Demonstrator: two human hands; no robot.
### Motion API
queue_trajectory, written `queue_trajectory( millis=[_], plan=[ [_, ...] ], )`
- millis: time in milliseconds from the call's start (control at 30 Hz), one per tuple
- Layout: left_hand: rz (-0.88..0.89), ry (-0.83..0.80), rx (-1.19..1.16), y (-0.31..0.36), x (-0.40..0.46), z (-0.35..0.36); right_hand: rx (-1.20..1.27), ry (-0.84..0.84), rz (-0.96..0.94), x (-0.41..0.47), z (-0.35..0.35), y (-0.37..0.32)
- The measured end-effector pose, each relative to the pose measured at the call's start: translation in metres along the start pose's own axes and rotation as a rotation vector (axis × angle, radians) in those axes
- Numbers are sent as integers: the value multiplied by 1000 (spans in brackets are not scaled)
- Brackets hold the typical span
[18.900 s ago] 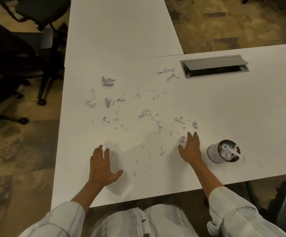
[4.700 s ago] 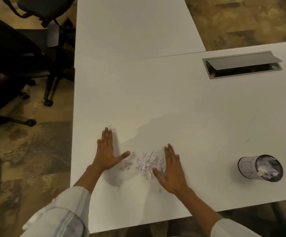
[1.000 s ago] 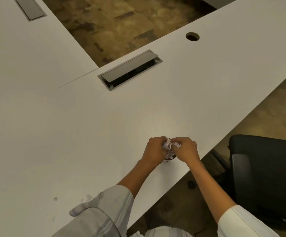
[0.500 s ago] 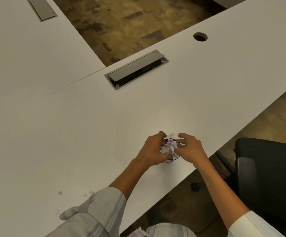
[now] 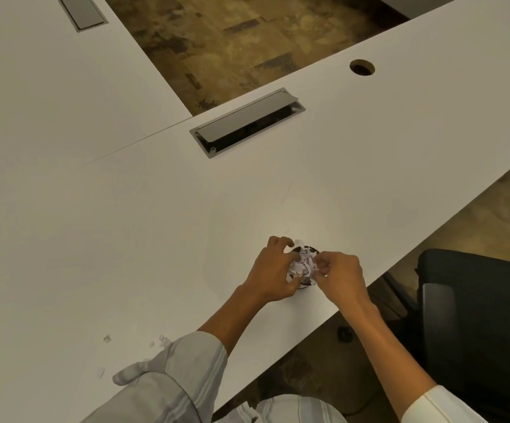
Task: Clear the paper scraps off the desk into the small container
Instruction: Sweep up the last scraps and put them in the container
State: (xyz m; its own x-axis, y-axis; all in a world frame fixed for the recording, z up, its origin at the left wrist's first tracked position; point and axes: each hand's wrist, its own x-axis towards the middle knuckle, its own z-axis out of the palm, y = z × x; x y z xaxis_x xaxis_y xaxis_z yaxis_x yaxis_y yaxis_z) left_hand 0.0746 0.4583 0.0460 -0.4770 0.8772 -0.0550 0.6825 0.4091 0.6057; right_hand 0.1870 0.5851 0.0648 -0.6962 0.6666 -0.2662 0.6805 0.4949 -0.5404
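The small dark container (image 5: 310, 249) stands on the white desk (image 5: 156, 227) close to its near edge. It is heaped with white paper scraps (image 5: 302, 265) that rise above the rim. My left hand (image 5: 273, 271) curls round the heap from the left, thumb below and fingertips above. From the right, my right hand (image 5: 342, 277) pinches into the same heap with bent fingers. Most of the container's wall is hidden by the two hands. A few small loose scraps (image 5: 107, 338) lie on the desk far to the left, near my left sleeve.
A grey cable hatch (image 5: 247, 123) with its flap raised sits in the desk beyond the container, and a round cable hole (image 5: 361, 68) lies farther right. A black office chair (image 5: 476, 315) stands just past the desk edge on the right. A second desk (image 5: 49, 87) joins on the left.
Over the last second both hands stay at the container. The wad held between them has gone down onto it, and the fingers opened briefly, then curled back on the heap.
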Motion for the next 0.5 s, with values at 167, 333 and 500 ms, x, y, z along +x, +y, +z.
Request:
queue_trajectory(
  millis=[167,333,500],
  plan=[
    [-17,-94,115,-7,-6,22,-24,-33,-17,5,22,-6],
    [-37,-191,107,-13,-12,28,-53,-47,-24,13,23,-9],
    [-50,73,-133,-24,-26,6,26,40,-36,11,-7,-9]
  ],
)
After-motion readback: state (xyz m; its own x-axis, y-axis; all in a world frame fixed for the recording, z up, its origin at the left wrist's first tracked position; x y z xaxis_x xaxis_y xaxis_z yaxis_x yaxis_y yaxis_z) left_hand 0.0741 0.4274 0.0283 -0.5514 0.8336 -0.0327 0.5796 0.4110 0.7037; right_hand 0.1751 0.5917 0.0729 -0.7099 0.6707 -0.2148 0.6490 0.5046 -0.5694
